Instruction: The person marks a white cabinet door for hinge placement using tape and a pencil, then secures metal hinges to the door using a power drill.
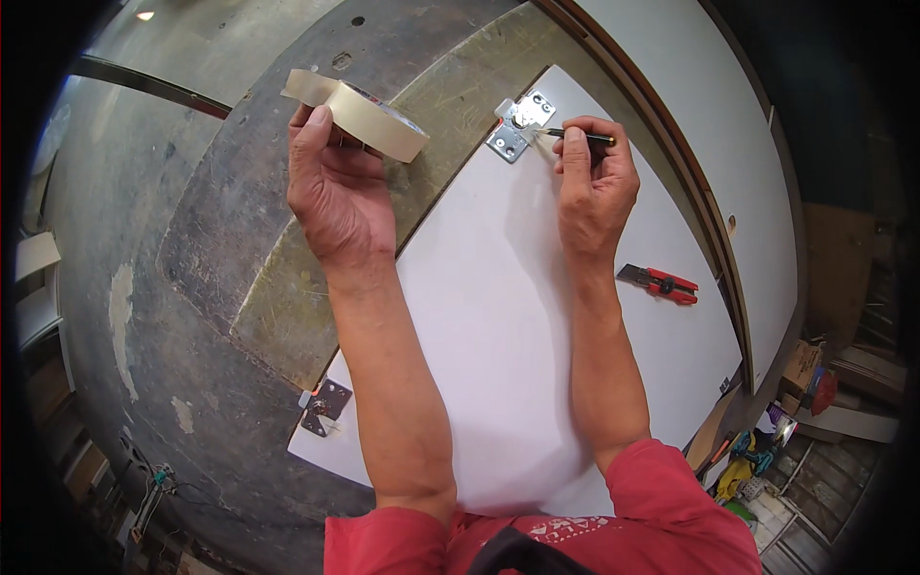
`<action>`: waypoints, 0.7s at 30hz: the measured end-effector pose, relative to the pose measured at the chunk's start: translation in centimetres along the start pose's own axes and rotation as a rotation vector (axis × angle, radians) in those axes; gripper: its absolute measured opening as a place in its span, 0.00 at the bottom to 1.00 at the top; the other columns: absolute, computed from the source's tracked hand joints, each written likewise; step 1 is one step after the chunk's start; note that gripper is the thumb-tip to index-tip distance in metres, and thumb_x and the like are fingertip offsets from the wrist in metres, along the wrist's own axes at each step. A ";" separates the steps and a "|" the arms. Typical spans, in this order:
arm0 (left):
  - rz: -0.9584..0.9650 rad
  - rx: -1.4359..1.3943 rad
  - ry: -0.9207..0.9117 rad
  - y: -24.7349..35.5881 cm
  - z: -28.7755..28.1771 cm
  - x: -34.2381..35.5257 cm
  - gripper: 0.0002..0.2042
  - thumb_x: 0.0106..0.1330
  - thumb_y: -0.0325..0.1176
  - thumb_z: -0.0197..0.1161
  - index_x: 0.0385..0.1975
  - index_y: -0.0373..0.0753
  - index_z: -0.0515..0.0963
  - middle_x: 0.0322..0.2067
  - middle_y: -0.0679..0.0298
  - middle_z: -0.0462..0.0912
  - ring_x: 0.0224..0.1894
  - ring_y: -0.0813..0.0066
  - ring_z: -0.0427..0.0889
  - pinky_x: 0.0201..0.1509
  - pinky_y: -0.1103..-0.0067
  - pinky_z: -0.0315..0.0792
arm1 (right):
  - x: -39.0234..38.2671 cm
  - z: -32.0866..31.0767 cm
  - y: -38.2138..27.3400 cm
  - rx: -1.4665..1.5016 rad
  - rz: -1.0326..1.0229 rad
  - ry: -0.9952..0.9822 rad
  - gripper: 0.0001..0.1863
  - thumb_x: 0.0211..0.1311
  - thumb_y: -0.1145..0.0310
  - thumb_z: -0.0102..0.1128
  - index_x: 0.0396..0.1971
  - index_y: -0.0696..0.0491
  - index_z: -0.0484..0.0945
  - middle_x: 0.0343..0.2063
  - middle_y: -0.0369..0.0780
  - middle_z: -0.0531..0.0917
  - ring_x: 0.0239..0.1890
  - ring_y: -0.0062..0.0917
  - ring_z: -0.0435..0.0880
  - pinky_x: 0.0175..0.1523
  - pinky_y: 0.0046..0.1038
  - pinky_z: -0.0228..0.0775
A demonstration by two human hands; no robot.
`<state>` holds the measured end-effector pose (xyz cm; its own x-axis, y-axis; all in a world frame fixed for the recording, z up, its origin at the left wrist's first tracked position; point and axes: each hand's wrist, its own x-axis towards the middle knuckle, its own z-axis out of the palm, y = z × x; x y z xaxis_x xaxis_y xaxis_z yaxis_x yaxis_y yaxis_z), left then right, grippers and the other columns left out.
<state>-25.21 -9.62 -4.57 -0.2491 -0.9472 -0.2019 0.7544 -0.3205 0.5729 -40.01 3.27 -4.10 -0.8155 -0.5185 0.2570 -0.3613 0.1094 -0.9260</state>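
My left hand [333, 187] holds a roll of beige masking tape [376, 117] raised above the worn bench, a short free end sticking out to the left. My right hand [594, 182] grips a thin black pen [583, 136], its tip pointing left at a metal hinge [518, 126] fixed at the far corner of a white panel [498, 316]. A small piece of tape lies by the hinge under the pen tip. A second metal hinge [324, 406] sits at the panel's near left corner.
A red and black utility knife [661, 282] lies on the white panel to the right of my right forearm. More white boards with brown edges [690, 134] lie beyond. Dark worn bench surface [192, 240] spreads left. Clutter and boxes [786, 402] fill the lower right.
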 end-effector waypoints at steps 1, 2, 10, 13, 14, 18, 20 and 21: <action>0.001 -0.003 0.001 0.0 -0.1 0.0 0.17 0.69 0.34 0.61 0.56 0.40 0.73 0.45 0.64 0.81 0.50 0.73 0.79 0.59 0.73 0.72 | 0.0 -0.1 0.0 -0.001 -0.002 -0.001 0.04 0.71 0.71 0.57 0.37 0.56 0.76 0.22 0.32 0.76 0.23 0.12 0.70 0.28 0.19 0.64; 0.006 -0.036 0.002 -0.1 -0.2 0.1 0.14 0.69 0.34 0.62 0.52 0.39 0.76 0.45 0.63 0.83 0.50 0.71 0.81 0.59 0.71 0.76 | -0.1 0.0 0.0 -0.041 -0.003 -0.004 0.04 0.71 0.71 0.57 0.37 0.56 0.76 0.22 0.31 0.76 0.23 0.12 0.71 0.28 0.19 0.64; 0.000 -0.002 0.026 0.2 -0.2 0.0 0.17 0.69 0.35 0.62 0.56 0.40 0.75 0.43 0.65 0.81 0.49 0.72 0.79 0.57 0.70 0.74 | -0.3 0.1 -0.3 -0.137 -0.036 0.044 0.04 0.71 0.71 0.57 0.37 0.56 0.76 0.22 0.31 0.75 0.22 0.11 0.70 0.28 0.19 0.63; -0.006 -0.009 0.016 0.0 -0.1 0.0 0.17 0.69 0.35 0.62 0.56 0.40 0.75 0.43 0.65 0.81 0.49 0.72 0.80 0.58 0.70 0.74 | 0.0 -0.1 -0.2 -0.054 -0.031 0.020 0.03 0.70 0.72 0.56 0.36 0.56 0.75 0.21 0.32 0.75 0.21 0.13 0.71 0.27 0.20 0.64; -0.004 -0.015 0.022 0.0 -0.1 0.0 0.17 0.69 0.35 0.62 0.55 0.41 0.75 0.43 0.65 0.81 0.49 0.72 0.80 0.58 0.70 0.74 | 0.0 0.0 -0.3 -0.067 -0.013 -0.001 0.03 0.70 0.72 0.56 0.36 0.55 0.75 0.20 0.32 0.75 0.21 0.13 0.71 0.27 0.20 0.64; -0.008 -0.075 -0.018 0.2 -0.4 0.0 0.10 0.69 0.33 0.64 0.45 0.37 0.79 0.46 0.61 0.85 0.50 0.69 0.84 0.59 0.70 0.78 | -0.1 0.0 -0.1 -0.176 -0.070 0.010 0.05 0.72 0.71 0.57 0.36 0.55 0.75 0.20 0.31 0.74 0.21 0.11 0.70 0.27 0.19 0.63; -0.009 -0.078 -0.013 0.1 -0.5 0.1 0.10 0.69 0.33 0.64 0.45 0.37 0.79 0.46 0.60 0.85 0.51 0.69 0.84 0.59 0.71 0.78 | -0.2 0.0 -0.2 -0.174 -0.055 0.016 0.04 0.71 0.71 0.57 0.36 0.55 0.75 0.20 0.31 0.74 0.21 0.11 0.70 0.27 0.19 0.63; -0.009 -0.082 -0.009 0.1 -0.5 0.1 0.10 0.69 0.32 0.64 0.46 0.36 0.79 0.46 0.60 0.84 0.51 0.69 0.84 0.59 0.71 0.78 | -0.2 -0.1 -0.2 -0.171 -0.041 0.021 0.04 0.70 0.71 0.57 0.36 0.55 0.75 0.20 0.31 0.75 0.21 0.11 0.70 0.27 0.19 0.63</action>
<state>-24.83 -9.77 -4.96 -0.2612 -0.9444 -0.1996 0.7989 -0.3275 0.5044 -39.81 3.38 -3.92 -0.8071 -0.5079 0.3010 -0.4647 0.2321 -0.8545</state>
